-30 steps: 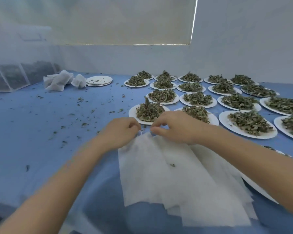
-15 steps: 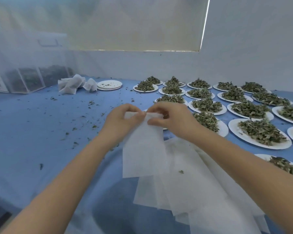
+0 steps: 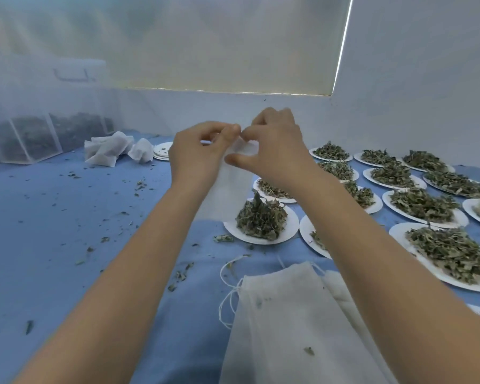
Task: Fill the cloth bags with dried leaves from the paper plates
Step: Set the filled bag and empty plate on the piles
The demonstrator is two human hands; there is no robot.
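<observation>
pinching one white cloth bag (image 3: pixel 227 187) above the leaf-strewn blue table (image 3: pixel 53 231), both hands (image 3: pixel 197 155) (image 3: pixel 277 151), near white walls

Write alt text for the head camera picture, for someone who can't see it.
Both hands, left hand and right hand, hold one white cloth bag up by its top edge above a blue table. Paper plates heaped with dried leaves fill the right side, and a stack of empty bags lies nearest the camera.

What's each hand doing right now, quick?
Left hand: pinching the top edge of a cloth bag.
Right hand: pinching the same bag's top edge.
</observation>
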